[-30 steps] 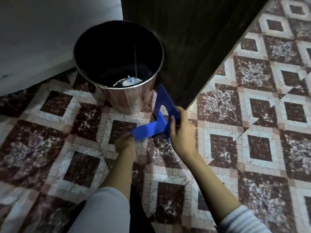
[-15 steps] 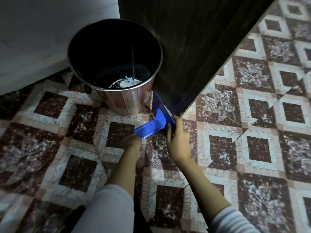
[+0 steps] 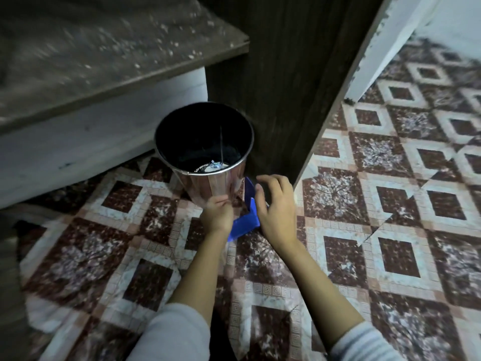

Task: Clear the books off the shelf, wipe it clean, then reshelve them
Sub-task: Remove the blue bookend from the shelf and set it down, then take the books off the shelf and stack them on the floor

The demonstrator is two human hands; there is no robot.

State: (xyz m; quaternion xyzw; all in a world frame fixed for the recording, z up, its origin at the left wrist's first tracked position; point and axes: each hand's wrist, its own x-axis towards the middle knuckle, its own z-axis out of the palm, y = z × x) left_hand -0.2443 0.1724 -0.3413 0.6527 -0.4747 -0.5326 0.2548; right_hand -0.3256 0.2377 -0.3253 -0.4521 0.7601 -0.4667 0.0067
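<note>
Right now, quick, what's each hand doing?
Left hand: fingers curled beside the blue plastic L-shaped piece; grip cannot be told.
Right hand: open, holding nothing.

The floor (image 3: 395, 254) down here is covered in a busy pattern, dark red-brown squares set inside pale diamond frames, running off to the right past a white upright (image 3: 385, 48). A round metal bin (image 3: 208, 186) stands on it, tucked close against a dark wooden panel (image 3: 286, 87) that also comes down to the floor. Just beside the bin's base, on the panel side, a blue bookend (image 3: 246, 222) sits on the tiles, one plate flat and the other standing up. Up to the left a dark wooden shelf (image 3: 104, 61) juts out above a white base (image 3: 91, 134), and its top is scattered with pale crumbs (image 3: 169, 44) and dust.
</note>
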